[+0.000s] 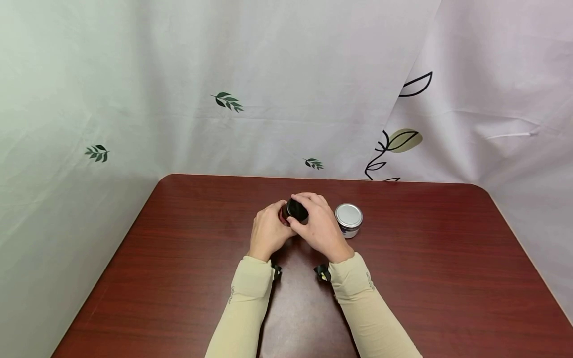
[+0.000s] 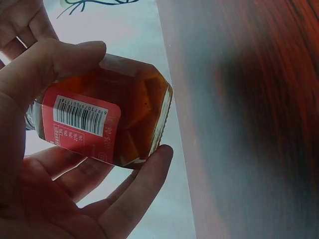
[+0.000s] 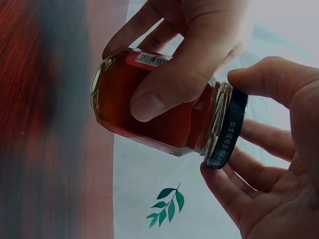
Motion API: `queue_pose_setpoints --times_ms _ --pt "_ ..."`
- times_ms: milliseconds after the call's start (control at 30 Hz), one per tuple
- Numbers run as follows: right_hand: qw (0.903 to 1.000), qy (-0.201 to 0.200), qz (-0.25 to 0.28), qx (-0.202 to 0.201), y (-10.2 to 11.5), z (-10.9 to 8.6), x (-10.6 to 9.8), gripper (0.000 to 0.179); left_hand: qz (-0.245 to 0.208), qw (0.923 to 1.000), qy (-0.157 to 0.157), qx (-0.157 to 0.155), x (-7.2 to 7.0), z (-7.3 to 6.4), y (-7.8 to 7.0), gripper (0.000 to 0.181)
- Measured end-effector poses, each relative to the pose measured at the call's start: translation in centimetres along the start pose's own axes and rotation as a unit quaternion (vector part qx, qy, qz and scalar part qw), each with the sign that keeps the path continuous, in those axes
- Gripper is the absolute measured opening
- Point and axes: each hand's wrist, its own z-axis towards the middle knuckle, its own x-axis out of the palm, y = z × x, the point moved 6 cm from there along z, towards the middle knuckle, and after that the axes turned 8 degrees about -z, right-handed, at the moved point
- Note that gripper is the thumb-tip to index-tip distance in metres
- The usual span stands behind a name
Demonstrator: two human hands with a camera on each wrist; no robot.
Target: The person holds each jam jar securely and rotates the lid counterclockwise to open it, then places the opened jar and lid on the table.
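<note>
A faceted glass jar (image 3: 164,119) of amber-brown contents hangs over the table, its base toward the table top. My left hand (image 1: 270,229) grips the jar body, thumb on one side and fingers round the other. A red label with a barcode (image 2: 79,115) shows beside the left thumb. On the jar's mouth sits a dark lid (image 3: 229,128) with pale printed characters. My right hand (image 1: 321,226) pinches that lid by its rim, between thumb and fingertips. In the head view the hands cover most of the jar's body.
A small round tin (image 1: 348,219) with a silver lid stands on the table just right of my right hand. The reddish-brown wooden table (image 1: 425,278) has rounded far corners. Behind it hangs a pale curtain (image 1: 268,64) with leaf prints.
</note>
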Motion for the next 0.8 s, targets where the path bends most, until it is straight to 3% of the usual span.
queue_pose_setpoints --times_ms 800 --pt "0.9999 0.003 0.011 0.003 0.05 0.0 0.02 0.048 0.004 0.9999 0.009 -0.011 0.16 0.04 0.18 0.042"
